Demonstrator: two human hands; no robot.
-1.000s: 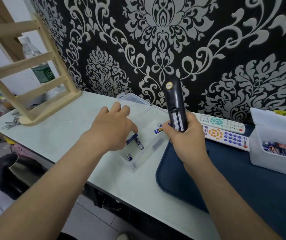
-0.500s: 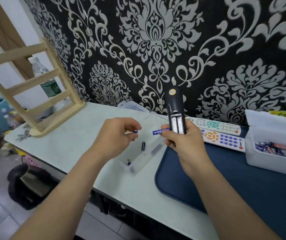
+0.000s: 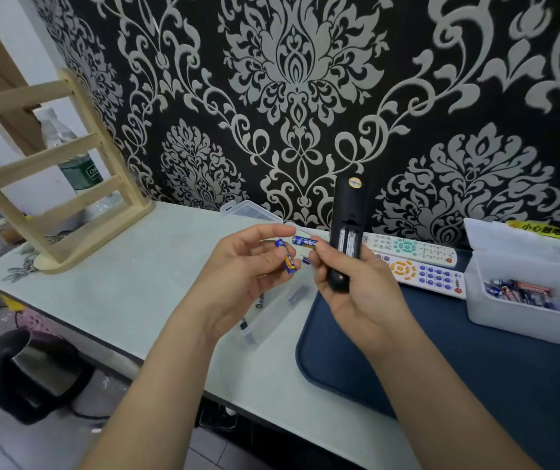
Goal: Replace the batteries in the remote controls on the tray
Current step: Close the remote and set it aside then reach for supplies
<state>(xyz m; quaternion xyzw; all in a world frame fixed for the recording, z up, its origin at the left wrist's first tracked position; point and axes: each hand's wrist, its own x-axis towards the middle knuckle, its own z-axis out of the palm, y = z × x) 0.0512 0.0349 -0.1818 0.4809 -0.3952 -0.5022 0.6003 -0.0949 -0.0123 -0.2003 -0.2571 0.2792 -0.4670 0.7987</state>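
My L hand (image 3: 237, 276) pinches batt (image 3: 289, 262); R hand (image 3: 356, 290) grips black remote (image 3: 348, 212) (bay open). Next, I reckon: match polarity, slot in.

Two forearms are recorded, both bare along their whole visible length. The wrists are likewise uncovered. The left grip (image 3: 237, 269) and right grip (image 3: 360, 293) are seen bare, with slender fingers. Finer detail could not be resolved.
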